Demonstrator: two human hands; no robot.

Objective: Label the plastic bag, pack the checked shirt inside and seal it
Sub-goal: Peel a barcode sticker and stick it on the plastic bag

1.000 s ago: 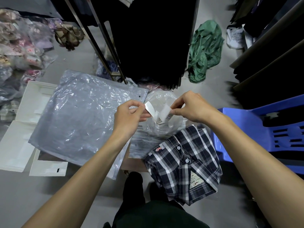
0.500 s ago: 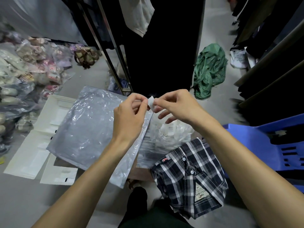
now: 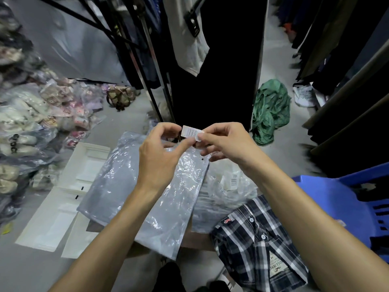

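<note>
Checked shirt (image 3: 259, 243), folded with its collar, buttons and a brand patch showing, lay nearest the person at about five o'clock, dark with pale stripes, its upper edge resting against a crumpled clear wrapper (image 3: 227, 186) just beyond it. Left of the shirt, toward seven o'clock, the plastic bag (image 3: 134, 190) lay flat and glossy, grey through the film, its long axis running from the near edge at six o'clock up toward twelve, with a small hole near its far right corner. Above that far end both hands met. The left hand (image 3: 157, 157) had thumb and forefinger closed on the left edge of a small white label (image 3: 190, 131) printed with fine lines, while the right hand (image 3: 225, 142) pinched its right end, a thumbnail pressed at the corner as though working the backing loose. The label hung clear of the bag, its length running nine to three. By my judgement the bag lay directly under and slightly nearer than the fingers, so sticking it on would call for a short drop downward, the left hand being closer to the film. White flat cartons (image 3: 63, 207) sat at eight o'clock, and a green cloth (image 3: 269, 110) lay far off at one o'clock.
</note>
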